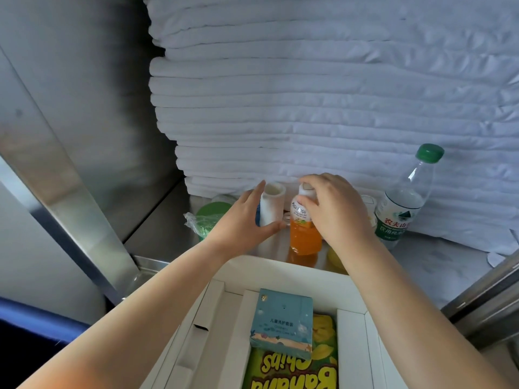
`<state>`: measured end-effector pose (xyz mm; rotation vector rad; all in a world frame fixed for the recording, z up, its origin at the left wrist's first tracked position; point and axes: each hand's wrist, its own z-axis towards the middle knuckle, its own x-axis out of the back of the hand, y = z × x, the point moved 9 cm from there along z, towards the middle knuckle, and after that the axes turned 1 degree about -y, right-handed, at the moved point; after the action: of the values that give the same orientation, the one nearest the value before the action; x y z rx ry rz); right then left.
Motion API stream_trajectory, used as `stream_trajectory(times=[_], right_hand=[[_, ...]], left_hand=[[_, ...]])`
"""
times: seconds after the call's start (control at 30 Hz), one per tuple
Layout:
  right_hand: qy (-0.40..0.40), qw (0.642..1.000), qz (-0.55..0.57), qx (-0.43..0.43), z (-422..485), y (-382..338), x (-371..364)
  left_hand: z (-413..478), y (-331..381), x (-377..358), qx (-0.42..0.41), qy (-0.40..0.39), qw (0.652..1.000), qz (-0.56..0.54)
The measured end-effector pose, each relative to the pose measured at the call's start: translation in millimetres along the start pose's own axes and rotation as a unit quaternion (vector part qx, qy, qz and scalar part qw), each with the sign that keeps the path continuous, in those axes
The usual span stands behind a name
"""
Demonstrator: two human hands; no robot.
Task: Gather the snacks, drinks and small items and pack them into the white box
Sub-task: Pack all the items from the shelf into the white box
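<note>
Centre frame: left grip (247,217) clasps the upright white cylindrical container (271,203). Right grip (334,209) pinches the cap of the upright orange juice bottle (304,237). Both long axes are vertical. The white box (280,265) lies directly below them in frame.

A teal carton (282,321) is laid on a banana-chips bag (292,372) inside the open white box (280,269). Beyond the box, an orange juice bottle (304,237), white bottle (271,204) and water bottle (401,203) are stood upright.

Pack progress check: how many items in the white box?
2: a teal carton resting on a Banana Chips bag, both in the white box. The frame cuts the box off, so more may be hidden.
</note>
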<state>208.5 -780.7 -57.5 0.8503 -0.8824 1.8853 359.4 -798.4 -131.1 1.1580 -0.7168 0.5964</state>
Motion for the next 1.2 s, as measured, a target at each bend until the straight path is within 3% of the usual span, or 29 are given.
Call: stream_trajectory(times=[0.23,0.33,0.5,0.67,0.8,0.97,1.2], right_hand=[[-0.034,0.996,-0.053,-0.056,-2.5,19.4,-3.7],[-0.024,0.997,-0.073,-0.01,-3.0,1.7,0.6],[0.037,0.995,-0.004,0.096,-8.2,-44.6,8.4],[-0.05,0.987,-0.03,0.151,-9.8,-63.3,-26.4],[-0.109,0.981,-0.034,0.156,-10.7,-60.3,-50.6],[-0.155,0.973,-0.072,0.155,-3.5,-56.4,-72.4],[-0.159,0.972,-0.045,0.164,19.2,-64.5,-83.6]], left_hand=[[-1.7,2.6,-0.6,-0.013,0.003,0.999,0.031],[-2.4,2.6,6.3,-0.01,0.019,0.999,0.028],[8.7,-16.3,46.4,0.01,0.082,0.993,0.08],[21.2,-60.3,48.3,0.062,0.003,0.97,0.236],[11.0,-79.0,23.2,0.086,-0.053,0.967,0.232],[4.0,-86.5,28.7,0.081,-0.05,0.971,0.217],[-17.9,-119.5,63.5,0.119,-0.041,0.974,0.19]])
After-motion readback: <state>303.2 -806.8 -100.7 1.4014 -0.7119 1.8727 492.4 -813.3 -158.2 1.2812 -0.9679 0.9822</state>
